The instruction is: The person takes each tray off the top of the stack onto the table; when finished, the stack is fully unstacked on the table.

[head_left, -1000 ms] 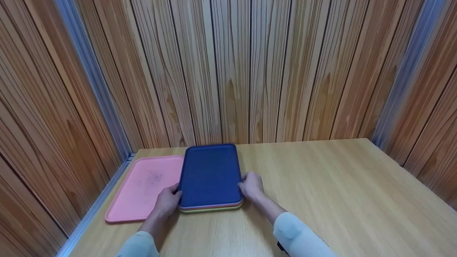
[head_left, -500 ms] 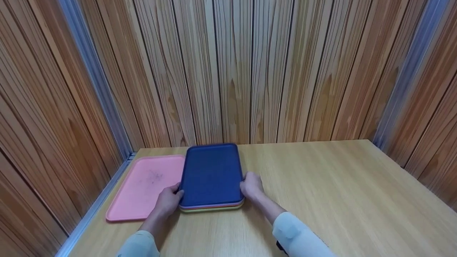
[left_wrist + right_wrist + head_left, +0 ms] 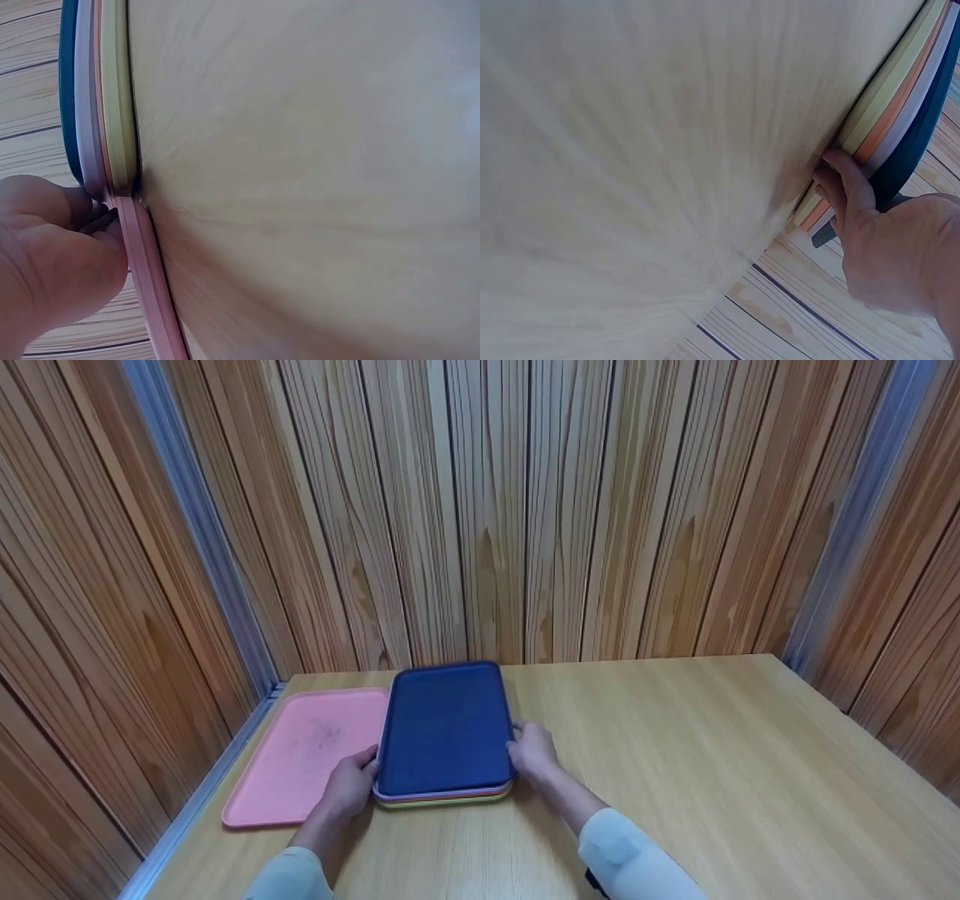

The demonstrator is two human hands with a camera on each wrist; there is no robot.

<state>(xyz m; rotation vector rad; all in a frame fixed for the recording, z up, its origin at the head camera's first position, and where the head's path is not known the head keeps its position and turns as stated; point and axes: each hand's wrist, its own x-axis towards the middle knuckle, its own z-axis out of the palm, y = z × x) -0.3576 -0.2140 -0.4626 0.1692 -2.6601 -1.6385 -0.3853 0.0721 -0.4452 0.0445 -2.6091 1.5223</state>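
– What's nearest?

– Two pale sleeves (image 3: pixel 637 855), leading up to the left hand (image 3: pixel 351 784) and the right hand (image 3: pixel 534 751).

– How do they grip?

– The right has bent fingers and thumb gripping the right side of the stack (image 3: pixel 444 798). The left touches the opposite side near its front corner; its fingertips are hidden, so I can't tell whether it pinches anything.

– And the stack?

– On the table (image 3: pixel 675 750), left of centre, reaching towards the far edge: navy tray (image 3: pixel 450 727) on top, then lavender tray (image 3: pixel 86 112), orange tray (image 3: pixel 889 120) and yellow-green tray (image 3: pixel 118 112). A pink tray (image 3: pixel 285 757) lies beside it, along the table's left edge.

– Which step is this?

– I'd judge handling the top tray: navy sits slightly askew, baring lavender's left rim. A next move would call for even support both sides, without dragging the lower trays.

– Any writing?

– None readable. Pink carries dark scuffs, not lettering. Beyond the table's far edge, just the wood-patterned wall (image 3: pixel 495 510).
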